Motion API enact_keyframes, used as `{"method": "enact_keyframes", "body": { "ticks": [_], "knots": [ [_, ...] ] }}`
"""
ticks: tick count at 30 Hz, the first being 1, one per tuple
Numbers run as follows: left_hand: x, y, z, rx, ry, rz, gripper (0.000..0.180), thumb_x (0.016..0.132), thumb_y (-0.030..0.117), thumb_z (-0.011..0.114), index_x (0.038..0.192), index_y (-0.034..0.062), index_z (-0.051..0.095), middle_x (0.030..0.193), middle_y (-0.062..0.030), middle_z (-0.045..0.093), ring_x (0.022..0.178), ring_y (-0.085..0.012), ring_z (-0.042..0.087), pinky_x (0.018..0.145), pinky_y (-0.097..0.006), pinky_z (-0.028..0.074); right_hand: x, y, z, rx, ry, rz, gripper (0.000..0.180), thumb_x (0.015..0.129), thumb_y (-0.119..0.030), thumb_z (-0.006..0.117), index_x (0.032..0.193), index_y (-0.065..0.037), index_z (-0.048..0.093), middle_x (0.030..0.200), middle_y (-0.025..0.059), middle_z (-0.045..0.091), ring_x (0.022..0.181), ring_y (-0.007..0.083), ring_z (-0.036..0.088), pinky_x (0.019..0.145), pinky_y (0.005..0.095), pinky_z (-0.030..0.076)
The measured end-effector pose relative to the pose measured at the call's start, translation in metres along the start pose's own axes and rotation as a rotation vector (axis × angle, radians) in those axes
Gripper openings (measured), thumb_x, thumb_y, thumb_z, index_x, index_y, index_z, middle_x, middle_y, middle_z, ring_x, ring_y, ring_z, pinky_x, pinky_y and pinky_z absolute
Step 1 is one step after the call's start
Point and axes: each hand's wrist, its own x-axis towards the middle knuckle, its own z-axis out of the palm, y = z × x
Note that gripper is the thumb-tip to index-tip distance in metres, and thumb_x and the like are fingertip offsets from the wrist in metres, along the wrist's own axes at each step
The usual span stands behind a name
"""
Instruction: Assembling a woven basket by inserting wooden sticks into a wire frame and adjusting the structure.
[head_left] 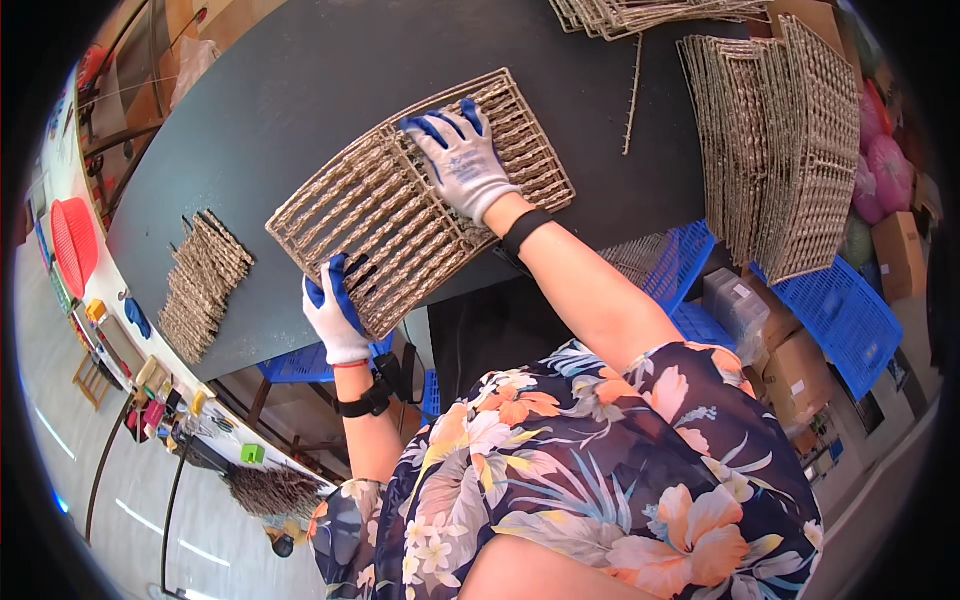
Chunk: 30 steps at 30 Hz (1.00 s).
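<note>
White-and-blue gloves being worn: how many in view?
2: one on the left hand, at the left edge of the woven panel; one on the right hand, over the panel's upper part. Neither is hidden.

I am working in a workshop or small factory room, by the look of it. Work gloves [464, 172] are covering my palms and fingers, and a woven panel [385, 215] is spreading beneath them over a broad dark surface [255, 110]. Many similar panels [785, 150] are standing close together at the right, and a pile of twisted strips [205, 285] is lying at the left. Blue plastic crates [840, 315] and cardboard boxes [898, 255] are crowding the right side, while a red mesh basket [73, 247] is sitting at the left.
</note>
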Motion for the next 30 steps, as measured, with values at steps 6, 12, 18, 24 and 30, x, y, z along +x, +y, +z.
{"method": "enact_keyframes", "body": {
  "ticks": [6,12,18,24,30],
  "knots": [
    [-0.017,-0.003,-0.003,-0.042,0.014,0.031,0.023,0.103,0.014,0.06,0.118,-0.0038,0.063,0.107,-0.0076,0.07,0.094,-0.0139,0.065,0.086,-0.031,0.053,-0.002,-0.001,-0.003,0.045,-0.006,0.008,0.05,0.096,-0.03,0.058,0.146,-0.026,0.053,0.149,0.0066,0.049,0.144,0.027,0.036,0.124,0.0596,0.007],
    [-0.009,0.002,0.004,-0.025,0.042,0.017,0.024,0.104,0.015,0.058,0.117,-0.0047,0.062,0.106,-0.0086,0.071,0.092,-0.0138,0.065,0.084,-0.031,0.053,-0.007,-0.001,-0.007,-0.124,-0.166,-0.08,0.061,0.099,-0.031,0.053,0.157,-0.021,0.038,0.165,0.0054,0.032,0.154,0.0263,0.023,0.125,0.0607,0.0],
    [-0.06,0.049,0.021,0.296,-0.003,0.343,0.023,0.101,0.005,0.057,0.118,-0.0092,0.062,0.105,-0.0121,0.072,0.095,-0.0171,0.065,0.092,-0.032,0.05,-0.005,-0.005,0.004,-0.592,-0.321,-0.085,0.071,0.095,-0.02,0.055,0.161,-0.025,0.029,0.17,0.0072,0.021,0.157,0.0272,0.015,0.125,0.0621,-0.001],
    [-0.013,0.018,0.006,0.025,0.026,0.006,0.025,0.104,0.017,0.059,0.117,-0.0036,0.063,0.107,-0.0084,0.071,0.096,-0.0153,0.065,0.09,-0.031,0.051,-0.005,0.007,-0.006,0.187,0.024,-0.083,0.048,0.097,-0.02,0.055,0.145,-0.017,0.054,0.158,0.0109,0.042,0.15,0.0278,0.034,0.126,0.0557,0.004],
    [0.004,-0.026,-0.017,0.102,-0.025,0.073,0.026,0.102,0.019,0.062,0.116,-0.003,0.065,0.112,-0.0076,0.069,0.1,-0.0159,0.063,0.092,-0.032,0.05,-0.043,0.027,-0.035,0.177,0.116,-0.053,0.052,0.096,-0.025,0.059,0.147,-0.014,0.051,0.156,0.0125,0.045,0.147,0.0305,0.037,0.124,0.0579,0.013]
  ]
}}
